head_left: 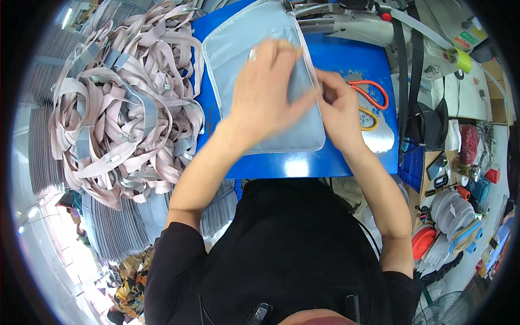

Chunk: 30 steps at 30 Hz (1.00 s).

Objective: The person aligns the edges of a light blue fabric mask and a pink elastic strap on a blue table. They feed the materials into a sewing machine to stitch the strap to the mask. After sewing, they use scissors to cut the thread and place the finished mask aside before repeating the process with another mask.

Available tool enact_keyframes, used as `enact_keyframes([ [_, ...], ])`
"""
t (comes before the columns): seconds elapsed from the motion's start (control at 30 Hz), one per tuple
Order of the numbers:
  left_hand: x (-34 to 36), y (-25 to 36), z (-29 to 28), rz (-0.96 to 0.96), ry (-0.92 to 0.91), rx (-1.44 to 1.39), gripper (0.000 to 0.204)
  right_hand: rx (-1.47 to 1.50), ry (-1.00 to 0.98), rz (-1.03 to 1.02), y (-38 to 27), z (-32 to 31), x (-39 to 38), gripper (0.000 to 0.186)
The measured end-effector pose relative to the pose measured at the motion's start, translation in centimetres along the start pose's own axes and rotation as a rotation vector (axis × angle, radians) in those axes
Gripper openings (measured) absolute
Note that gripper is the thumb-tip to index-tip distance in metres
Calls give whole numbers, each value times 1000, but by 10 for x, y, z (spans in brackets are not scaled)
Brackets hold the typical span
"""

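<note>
A light grey-blue fabric panel point(287, 127) with pale binding along its edges lies on the blue work table point(265, 169). My left hand point(265, 89) rests on the panel's upper middle, fingers stretched and thumb apart, slightly smeared by motion. At the panel's right edge, my right hand point(338, 100) is closed, its thumb and fingers pinching the bound edge. The panel's top end reaches the metal parts of a sewing machine point(346, 24). Just right of my right hand lie scissors with a red and a yellow handle loop point(379, 103); their blades are hidden.
A large tangled heap of pale pink and grey fabric strips point(119, 108) rises at the left. Stacks of grey folded panels point(116, 227) stand below and behind it. At the right, a cluttered bench holds white reels point(452, 211), a red round item point(423, 242) and small tools.
</note>
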<state>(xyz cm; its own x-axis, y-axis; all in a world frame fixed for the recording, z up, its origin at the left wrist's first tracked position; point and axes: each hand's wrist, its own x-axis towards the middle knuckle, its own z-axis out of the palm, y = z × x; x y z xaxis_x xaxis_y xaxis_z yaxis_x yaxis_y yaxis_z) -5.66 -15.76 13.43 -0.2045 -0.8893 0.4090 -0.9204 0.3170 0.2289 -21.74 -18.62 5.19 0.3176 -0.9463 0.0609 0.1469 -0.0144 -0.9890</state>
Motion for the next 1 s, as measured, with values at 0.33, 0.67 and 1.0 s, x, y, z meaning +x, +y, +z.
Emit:
enact_keyframes([
  [0.33, -63, 33, 3, 343, 167, -123, 28, 281, -66, 319, -27, -9, -55, 24],
  [0.67, -7, -1, -16, 389, 65, -72, 35, 540, 4, 249, -16, 16, -4, 21],
  [1.0, 48, -61, -10, 494, 54, 50, 32, 542, 26, 206, -21, 34, 63, 25],
])
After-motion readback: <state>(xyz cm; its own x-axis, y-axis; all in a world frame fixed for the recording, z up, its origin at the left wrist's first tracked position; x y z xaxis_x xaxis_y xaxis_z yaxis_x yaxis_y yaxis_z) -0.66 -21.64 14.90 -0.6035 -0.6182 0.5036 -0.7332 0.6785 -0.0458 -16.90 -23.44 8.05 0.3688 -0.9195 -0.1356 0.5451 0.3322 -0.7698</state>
